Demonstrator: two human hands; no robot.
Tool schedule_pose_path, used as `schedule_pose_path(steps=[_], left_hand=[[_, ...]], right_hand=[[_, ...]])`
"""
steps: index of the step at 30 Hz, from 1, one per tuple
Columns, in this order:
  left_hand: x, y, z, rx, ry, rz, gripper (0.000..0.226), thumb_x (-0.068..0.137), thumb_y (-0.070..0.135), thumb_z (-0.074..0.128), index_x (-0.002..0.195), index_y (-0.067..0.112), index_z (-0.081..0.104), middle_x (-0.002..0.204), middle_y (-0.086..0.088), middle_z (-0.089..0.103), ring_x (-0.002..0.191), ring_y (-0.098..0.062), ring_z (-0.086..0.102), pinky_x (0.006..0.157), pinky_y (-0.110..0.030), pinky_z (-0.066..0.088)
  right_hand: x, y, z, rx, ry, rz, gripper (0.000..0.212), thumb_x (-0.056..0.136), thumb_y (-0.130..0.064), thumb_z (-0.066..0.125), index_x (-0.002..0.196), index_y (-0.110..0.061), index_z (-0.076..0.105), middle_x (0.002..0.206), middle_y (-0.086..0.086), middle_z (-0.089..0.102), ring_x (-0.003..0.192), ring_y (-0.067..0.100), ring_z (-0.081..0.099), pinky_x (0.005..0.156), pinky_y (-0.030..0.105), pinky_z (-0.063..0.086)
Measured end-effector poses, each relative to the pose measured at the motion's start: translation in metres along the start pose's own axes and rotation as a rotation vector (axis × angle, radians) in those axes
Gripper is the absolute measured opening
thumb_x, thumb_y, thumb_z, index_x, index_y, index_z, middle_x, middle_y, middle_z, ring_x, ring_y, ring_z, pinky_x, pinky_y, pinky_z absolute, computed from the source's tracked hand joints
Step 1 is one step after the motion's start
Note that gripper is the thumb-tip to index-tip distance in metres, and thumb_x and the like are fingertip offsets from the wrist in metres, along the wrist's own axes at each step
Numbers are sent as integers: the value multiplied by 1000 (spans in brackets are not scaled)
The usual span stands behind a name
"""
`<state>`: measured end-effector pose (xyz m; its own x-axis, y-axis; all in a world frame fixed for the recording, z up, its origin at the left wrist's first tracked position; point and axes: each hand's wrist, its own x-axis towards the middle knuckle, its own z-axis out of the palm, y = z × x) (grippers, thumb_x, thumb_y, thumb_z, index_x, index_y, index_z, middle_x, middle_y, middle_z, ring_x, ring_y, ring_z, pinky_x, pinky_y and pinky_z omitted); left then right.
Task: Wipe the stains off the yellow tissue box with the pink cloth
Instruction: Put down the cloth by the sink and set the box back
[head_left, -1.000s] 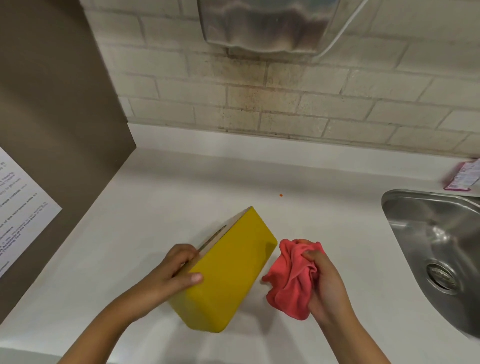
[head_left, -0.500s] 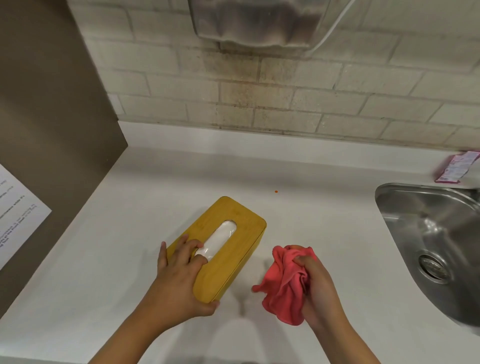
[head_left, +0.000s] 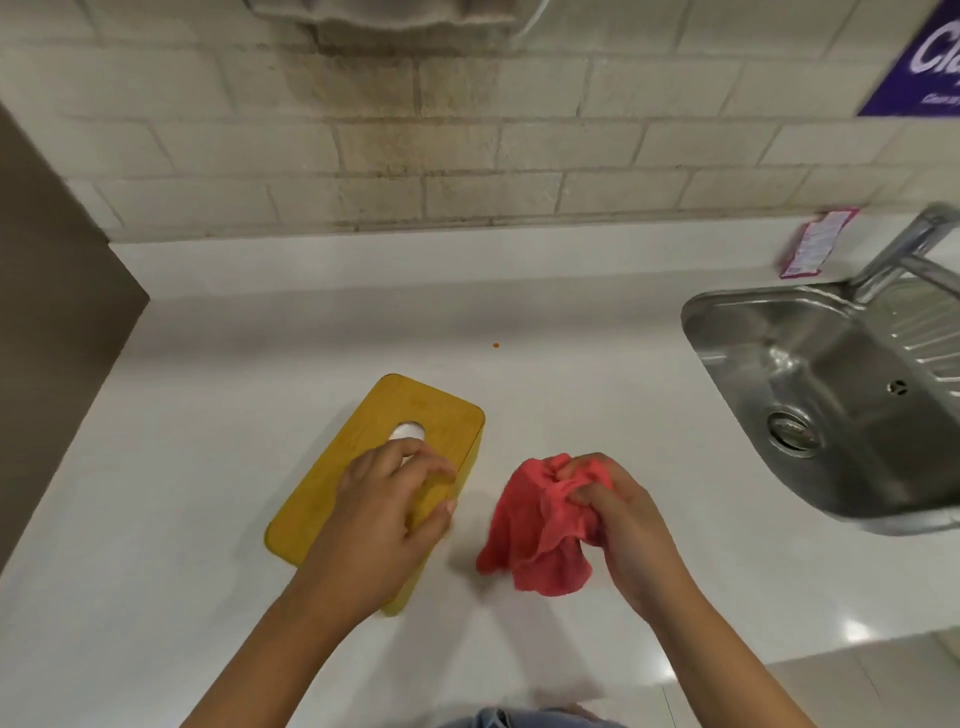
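Note:
The yellow tissue box (head_left: 358, 457) lies flat on the white counter (head_left: 208, 467), lid up, with white tissue showing in its slot. My left hand (head_left: 387, 512) rests on the box's near right part, thumb over the right side, gripping it. The pink cloth (head_left: 540, 525) is bunched up and hangs just above the counter to the right of the box, apart from it. My right hand (head_left: 623, 525) is closed on the cloth's right side.
A steel sink (head_left: 831, 395) with a tap (head_left: 904, 254) sits at the right. A pink packet (head_left: 815, 241) leans on the ledge behind it. A brick wall runs along the back, a brown panel (head_left: 47, 312) stands at the left. A tiny orange crumb (head_left: 496, 345) lies behind the box.
The box went from tilted on its edge to flat on the counter, lid up. My left hand moved onto its top. The cloth stayed in my right hand beside the box.

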<state>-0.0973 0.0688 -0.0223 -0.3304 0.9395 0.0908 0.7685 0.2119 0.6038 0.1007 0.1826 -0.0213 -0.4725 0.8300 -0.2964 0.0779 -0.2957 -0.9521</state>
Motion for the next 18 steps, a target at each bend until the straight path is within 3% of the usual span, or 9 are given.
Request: schedule_pose_path(steps=[4,9,11,13,15,18], left_hand=[[20,34,25,-133,-67,113,22,84,38,57,105,39,59,111,24,46,115,-7,47,101,-33,39],[44,73,61,-206,-122,200,19,84,39,56,103,42,59,113,31,43,114,-1,46,101,-29,39],[53,88,77,-221,-145,195,19,86,37,57,103,44,58,113,33,41,115,1,43,100,-25,37],[62,105,94,-234,-146,187,19,85,36,57,102,44,57,111,35,41,115,2,42,100,-23,34],[70,123,112,-242,-167,187,18,85,37,57,101,45,58,110,34,43,114,5,42,98,-20,33],[79,149,140,-254,-239,171,17,86,36,56,102,42,58,110,28,50,112,2,47,93,-20,37]], right_hand=[[-15,-25,-43,-143,-44,-12,33,61,-8,45,77,-23,70,90,-13,73,69,3,65,50,17,49],[-27,-58,-122,-178,-46,-21,59,54,-3,42,101,-22,72,108,-6,73,94,8,67,62,24,49],[-26,-63,-159,-171,3,-29,61,52,-1,41,101,-21,72,111,-5,72,105,10,65,69,31,47],[-19,-58,-195,-239,93,-9,58,55,1,41,97,-23,73,105,-8,74,104,12,65,66,25,46],[-9,-44,-225,-397,213,-2,51,70,8,44,89,-29,73,95,-10,73,98,14,65,64,17,47],[3,-17,-251,-787,378,-40,48,75,9,50,95,-31,67,95,-9,67,98,22,60,78,26,49]])
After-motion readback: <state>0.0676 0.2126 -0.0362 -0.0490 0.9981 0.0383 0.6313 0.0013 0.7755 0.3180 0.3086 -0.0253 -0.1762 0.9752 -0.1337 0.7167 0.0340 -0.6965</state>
